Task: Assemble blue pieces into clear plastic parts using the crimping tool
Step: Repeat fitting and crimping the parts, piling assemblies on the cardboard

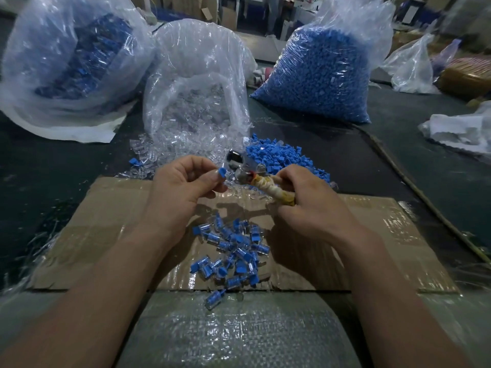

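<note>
My left hand [183,184] pinches a clear plastic part with a blue piece [221,173] in its top, held above the cardboard. My right hand [305,200] grips the cloth-wrapped handle of the crimping tool [268,185], whose metal jaws [243,174] point left, just beside the held part. A pile of loose blue pieces [281,156] lies behind the tool. Loose clear parts [183,144] spill from an open bag behind my left hand. A heap of assembled blue-and-clear parts [233,251] lies on the cardboard sheet [106,235] between my forearms.
A full bag of blue pieces [318,70] stands at the back right. A big bag of assembled parts [71,62] is at the back left, the clear-parts bag [196,75] in the middle. White bags [459,128] lie at the right. A woven sack [239,333] is nearest me.
</note>
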Action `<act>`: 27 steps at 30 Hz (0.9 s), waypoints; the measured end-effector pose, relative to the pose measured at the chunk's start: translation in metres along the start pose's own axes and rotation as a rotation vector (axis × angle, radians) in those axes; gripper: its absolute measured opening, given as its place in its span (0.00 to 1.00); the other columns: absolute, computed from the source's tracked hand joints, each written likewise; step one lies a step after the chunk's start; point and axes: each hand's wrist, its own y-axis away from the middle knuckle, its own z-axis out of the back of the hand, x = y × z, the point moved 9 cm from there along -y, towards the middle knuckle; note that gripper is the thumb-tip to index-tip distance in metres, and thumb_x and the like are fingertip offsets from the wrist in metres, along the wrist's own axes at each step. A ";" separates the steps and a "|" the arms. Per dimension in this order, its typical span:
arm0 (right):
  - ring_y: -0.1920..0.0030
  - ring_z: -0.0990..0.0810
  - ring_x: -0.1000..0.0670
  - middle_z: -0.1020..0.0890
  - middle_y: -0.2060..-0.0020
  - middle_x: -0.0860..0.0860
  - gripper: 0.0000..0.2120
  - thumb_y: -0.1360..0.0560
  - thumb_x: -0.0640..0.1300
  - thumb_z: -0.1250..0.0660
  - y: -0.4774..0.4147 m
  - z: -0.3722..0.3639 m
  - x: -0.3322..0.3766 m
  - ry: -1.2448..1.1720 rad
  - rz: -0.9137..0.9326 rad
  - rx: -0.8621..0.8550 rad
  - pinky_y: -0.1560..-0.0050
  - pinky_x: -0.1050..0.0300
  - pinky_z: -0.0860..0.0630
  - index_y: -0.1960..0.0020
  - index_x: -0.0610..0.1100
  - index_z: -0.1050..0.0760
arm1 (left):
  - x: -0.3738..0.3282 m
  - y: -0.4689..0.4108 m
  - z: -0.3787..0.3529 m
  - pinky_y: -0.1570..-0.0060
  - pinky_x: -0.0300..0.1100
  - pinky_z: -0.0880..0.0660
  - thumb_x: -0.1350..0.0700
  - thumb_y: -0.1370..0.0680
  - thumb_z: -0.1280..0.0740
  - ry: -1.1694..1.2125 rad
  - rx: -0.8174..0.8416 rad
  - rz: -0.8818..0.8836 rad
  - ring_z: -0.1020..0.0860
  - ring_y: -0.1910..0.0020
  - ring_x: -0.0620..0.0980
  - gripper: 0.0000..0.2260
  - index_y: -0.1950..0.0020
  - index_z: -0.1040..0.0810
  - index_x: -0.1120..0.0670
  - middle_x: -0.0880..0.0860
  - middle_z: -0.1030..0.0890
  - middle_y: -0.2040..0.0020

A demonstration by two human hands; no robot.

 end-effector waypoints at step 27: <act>0.64 0.31 0.58 0.28 0.65 0.58 0.09 0.32 0.42 0.33 0.002 -0.004 0.017 0.058 0.031 0.015 0.65 0.61 0.34 0.56 0.51 0.31 | -0.023 0.011 -0.002 0.68 0.29 0.26 0.70 0.27 0.36 -0.163 -0.059 -0.142 0.22 0.71 0.38 0.10 0.61 0.25 0.55 0.51 0.22 0.66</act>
